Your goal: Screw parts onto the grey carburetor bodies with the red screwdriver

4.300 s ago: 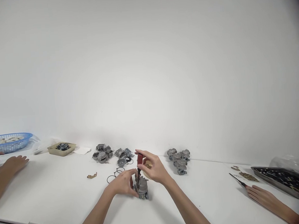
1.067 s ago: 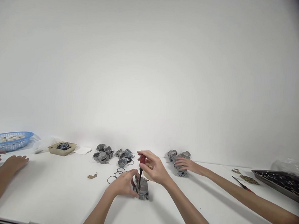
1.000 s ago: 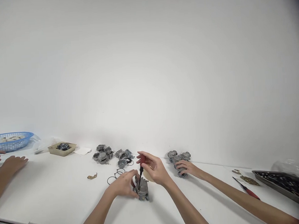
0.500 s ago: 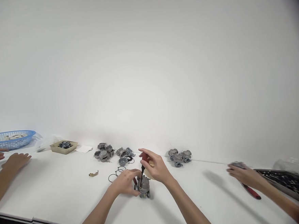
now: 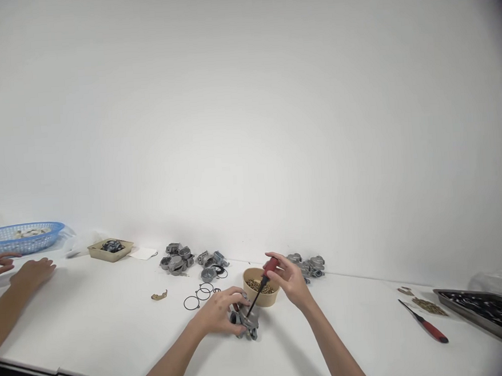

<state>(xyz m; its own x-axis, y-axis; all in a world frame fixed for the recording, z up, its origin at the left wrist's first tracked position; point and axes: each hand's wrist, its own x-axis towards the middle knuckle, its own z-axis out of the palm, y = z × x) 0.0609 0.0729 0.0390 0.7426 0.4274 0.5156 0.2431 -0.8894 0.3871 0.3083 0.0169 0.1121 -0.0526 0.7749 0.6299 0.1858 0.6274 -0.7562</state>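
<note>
My left hand (image 5: 219, 313) is closed around a small grey metal housing (image 5: 247, 324) that rests on the white table (image 5: 93, 331). My right hand (image 5: 288, 280) grips a red-handled screwdriver (image 5: 264, 283) by its handle. The black shaft slants down to the left, with its tip at the housing. Just behind the housing stands a small tan bowl (image 5: 262, 298) of brass screws, partly hidden by the screwdriver.
Heaps of grey housings (image 5: 177, 258) (image 5: 310, 266) lie along the wall, with black rings (image 5: 197, 296) and a brass bracket (image 5: 158, 296) nearby. Another person's hands (image 5: 31, 272) rest at the left by a blue basket (image 5: 20, 237) and tan tray (image 5: 110, 249). A second screwdriver (image 5: 426, 326) and metal tray (image 5: 485, 311) lie right.
My right hand has swung out to the right, tilting the screwdriver and baring the bowl of screws. The person on the right took a housing from the heap and pulled their arm out of view.
</note>
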